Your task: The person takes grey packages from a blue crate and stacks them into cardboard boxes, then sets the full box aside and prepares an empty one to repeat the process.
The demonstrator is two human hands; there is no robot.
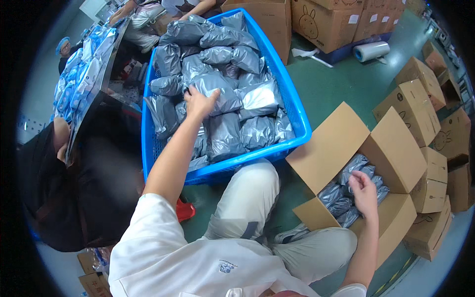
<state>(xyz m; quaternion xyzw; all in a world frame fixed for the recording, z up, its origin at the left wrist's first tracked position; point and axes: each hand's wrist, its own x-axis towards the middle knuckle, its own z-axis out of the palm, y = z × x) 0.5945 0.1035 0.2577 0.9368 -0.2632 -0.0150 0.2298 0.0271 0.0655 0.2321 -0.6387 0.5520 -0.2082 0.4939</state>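
Grey plastic packages fill a large blue basket (295, 111) in front of me. My left hand (200, 104) lies over the near left end of one grey plastic package (222, 91) on top of the pile, thumb on one side and fingers on the other. To my right, an open cardboard box (330, 148) has its flaps folded out and several grey plastic packages (341, 207) inside. Over those packages hovers my right hand (363, 193), its fingers loosely bent and apart, with nothing visible in them. Whether its fingertips touch a package is hard to tell.
Closed cardboard boxes (413, 104) line the right side, and more boxes (326, 24) stand at the back. A plastic film roll (371, 51) lies on the green floor. At left are a table with blue-and-white packs (81, 74), a black cloth-like shape (94, 183) and other people.
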